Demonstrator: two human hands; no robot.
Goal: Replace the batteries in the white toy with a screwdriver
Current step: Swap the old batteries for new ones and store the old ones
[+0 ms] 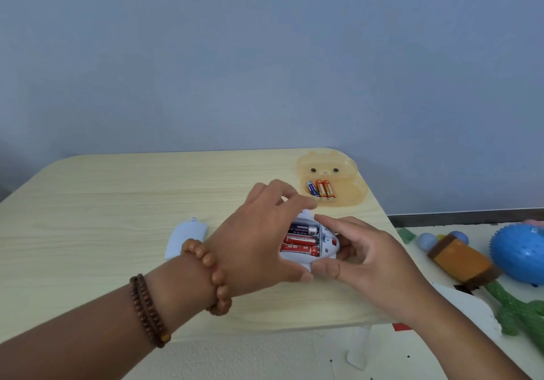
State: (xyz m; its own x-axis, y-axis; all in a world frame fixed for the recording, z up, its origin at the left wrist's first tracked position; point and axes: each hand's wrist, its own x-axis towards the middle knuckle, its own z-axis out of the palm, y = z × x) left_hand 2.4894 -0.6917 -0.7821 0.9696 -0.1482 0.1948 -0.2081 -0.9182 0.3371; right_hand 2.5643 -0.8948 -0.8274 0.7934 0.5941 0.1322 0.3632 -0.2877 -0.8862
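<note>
Head view: white toy (pixel 325 251) held low over table (pixel 103 203), compartment up, its batteries (pixel 300 239) lying left-right. Left hand (pixel 259 238) grips toy's left side; right hand (pixel 374 259) pinches its right end. Spare batteries (pixel 321 188) beyond toy, likely nearer the right hand.

The toy (pixel 325 248) is white. Inside it two batteries (pixel 300 239) are red and one is dark blue. The box (pixel 348 195) is see-through orange with black dot eyes. The table (pixel 117 203) is pale yellow with wood lines. The ball (pixel 518 254) is blue.

Blue spiky ball (pixel 518 254) near green cactus toy (pixel 507 319) (floor, right)
</note>
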